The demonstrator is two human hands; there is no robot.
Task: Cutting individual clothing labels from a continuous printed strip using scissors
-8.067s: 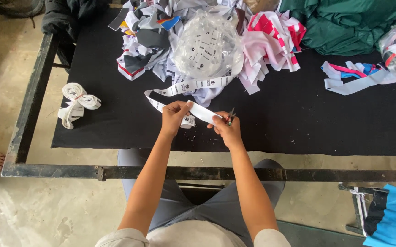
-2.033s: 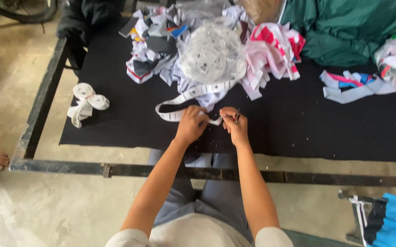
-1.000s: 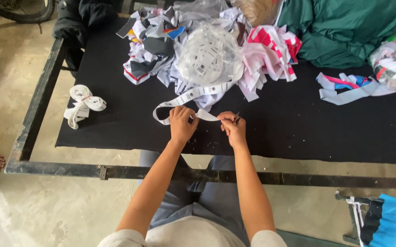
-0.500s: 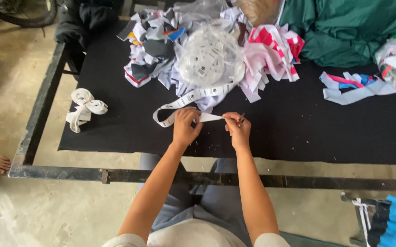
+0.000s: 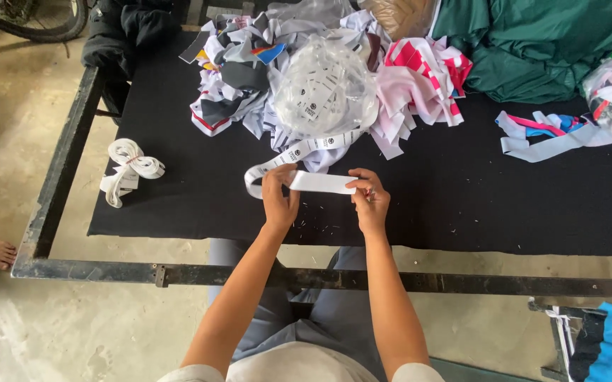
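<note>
Here I see my left hand [image 5: 280, 200] and right hand [image 5: 372, 204] over the black cloth [image 5: 462, 198], holding a white strip [image 5: 322, 182] stretched flat between them. The left fingers are pinched narrow on the strip's left end, the right fingers pinched on its right end. The strip sits just above the cloth, near the front edge of the table frame [image 5: 306, 277]. From the left hand a printed tape [image 5: 299, 152] loops back up into a clear bag of labels [image 5: 326, 88], which lies in the scrap pile [image 5: 242, 78]. A small white tape bundle [image 5: 128, 170] lies well apart to the left, at the cloth's edge. Green fabric [image 5: 532, 42] is heaped at the far right corner, with pale strips [image 5: 546, 138] beside it.
</note>
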